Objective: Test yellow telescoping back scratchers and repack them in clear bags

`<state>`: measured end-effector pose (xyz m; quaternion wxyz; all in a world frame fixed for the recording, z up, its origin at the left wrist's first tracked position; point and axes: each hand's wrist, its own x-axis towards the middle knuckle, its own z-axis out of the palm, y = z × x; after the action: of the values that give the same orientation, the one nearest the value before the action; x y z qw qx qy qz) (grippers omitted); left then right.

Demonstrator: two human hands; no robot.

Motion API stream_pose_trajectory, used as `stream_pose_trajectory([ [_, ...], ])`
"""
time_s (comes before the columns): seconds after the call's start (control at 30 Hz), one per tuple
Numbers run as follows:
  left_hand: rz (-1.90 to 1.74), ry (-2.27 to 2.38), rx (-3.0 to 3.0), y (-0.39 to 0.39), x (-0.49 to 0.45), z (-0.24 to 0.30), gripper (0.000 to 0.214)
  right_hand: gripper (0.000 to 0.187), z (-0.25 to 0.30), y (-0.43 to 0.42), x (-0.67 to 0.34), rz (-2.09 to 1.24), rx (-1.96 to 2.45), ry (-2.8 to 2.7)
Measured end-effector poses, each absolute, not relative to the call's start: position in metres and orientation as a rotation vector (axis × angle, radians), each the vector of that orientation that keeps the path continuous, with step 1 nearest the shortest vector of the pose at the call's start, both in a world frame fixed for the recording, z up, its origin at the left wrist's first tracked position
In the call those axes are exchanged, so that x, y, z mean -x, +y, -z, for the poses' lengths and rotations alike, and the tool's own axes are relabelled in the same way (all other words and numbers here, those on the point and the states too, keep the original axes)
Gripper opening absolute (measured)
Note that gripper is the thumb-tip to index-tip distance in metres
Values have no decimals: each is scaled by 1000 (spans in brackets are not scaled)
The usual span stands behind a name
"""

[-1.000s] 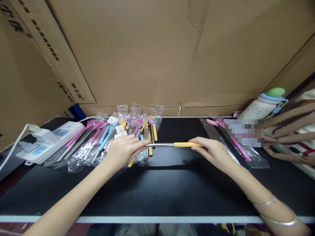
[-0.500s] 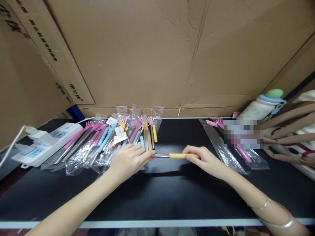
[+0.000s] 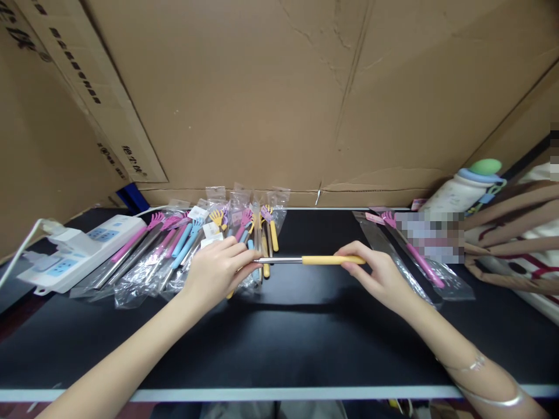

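Note:
A back scratcher point(image 3: 332, 260) with a yellow handle and a thin metal rod is held level above the black table. My right hand point(image 3: 378, 273) pinches the end of the yellow handle between thumb and fingers. Around the rod's other end my left hand point(image 3: 220, 267) is closed, hiding the scratcher's head; a bit of yellow shows below the palm. Just behind my left hand lies a row of back scratchers point(image 3: 186, 238) in pink, blue, yellow and purple, many in clear plastic bags. To the right of my right hand rests a pink back scratcher point(image 3: 421, 262) on clear bags.
A white power strip point(image 3: 82, 253) with plugs sits at the far left. At the right back a white bottle point(image 3: 456, 192) with a green top leans beside a brown and white cloth bag point(image 3: 515, 233). Cardboard point(image 3: 244, 99) walls the back of the black table point(image 3: 279, 349).
My hands have moved apart, the right one shifting right and both rising slightly. More of the metal rod shows between them. The scratcher remains in both hands.

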<state>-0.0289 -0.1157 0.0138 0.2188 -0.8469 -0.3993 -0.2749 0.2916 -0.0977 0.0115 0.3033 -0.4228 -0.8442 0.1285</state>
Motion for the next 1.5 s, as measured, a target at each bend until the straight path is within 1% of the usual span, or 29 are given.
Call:
stream_pose_trajectory([
  [0.13, 831, -1073, 2326, -116, 27, -10, 14, 23, -9, -99, -285, -493, 1137, -2128],
  [0.37, 833, -1024, 2249, -121, 21, -11, 13, 31, -1, -103, -275, -911, 1128, -1978],
  [0.63, 831, -1009, 2263, -125, 11, -7, 18, 35, 0, -107, -267, -1140, 1086, -1913],
  [0.77, 802, -1028, 2250, -128, 4, -5, 18, 38, 0, -109, -261, -1157, 1105, -1864],
  [1.03, 811, -983, 2341, -128, -8, 2, 20, 39, 3, -111, -257, -1063, 1158, -1899],
  [1.3, 830, -974, 2360, -128, -11, 4, 25, 36, 9, -112, -254, -1047, 1150, -1822],
  [1.5, 799, -1019, 2357, -129, -11, 6, 24, 35, 10, -116, -252, -982, 1160, -1817],
])
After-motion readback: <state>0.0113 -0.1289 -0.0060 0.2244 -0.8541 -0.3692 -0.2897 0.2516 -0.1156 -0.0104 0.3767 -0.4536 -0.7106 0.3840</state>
